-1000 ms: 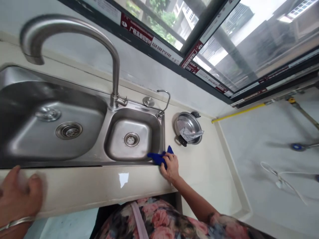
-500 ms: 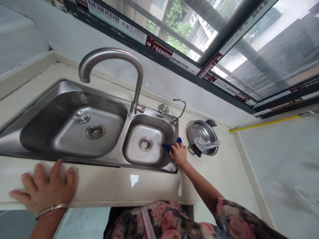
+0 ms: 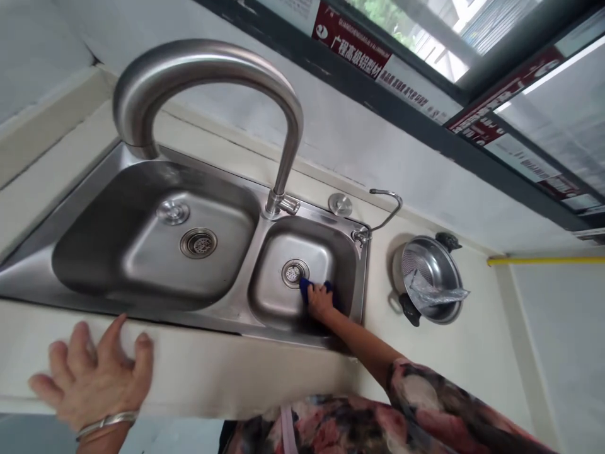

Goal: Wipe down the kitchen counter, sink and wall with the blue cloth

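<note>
Down in the small right bowl of the steel double sink point(image 3: 246, 277), my right hand point(image 3: 320, 301) grips a dark blue cloth point(image 3: 307, 290). The cloth touches the bowl's floor beside the drain strainer point(image 3: 294, 273); part of it is hidden under my fingers. My left hand point(image 3: 97, 372) rests on the cream countertop point(image 3: 198, 366) in front of the large left bowl, palm down with the fingers spread, and holds nothing. A bracelet circles its wrist.
A tall curved faucet point(image 3: 288, 139) rises between the bowls. A thin tap point(image 3: 392, 208) stands at the sink's back right corner, near a round metal drain cover point(image 3: 340, 205). Another metal stopper point(image 3: 172, 212) lies in the left bowl. A steel pot point(image 3: 432, 277) holding a plastic wrapper sits to the right.
My right hand has moved with the blue cloth from the bowl's right rim down to its floor near the drain. The view has come closer; my left hand stays on the countertop.
</note>
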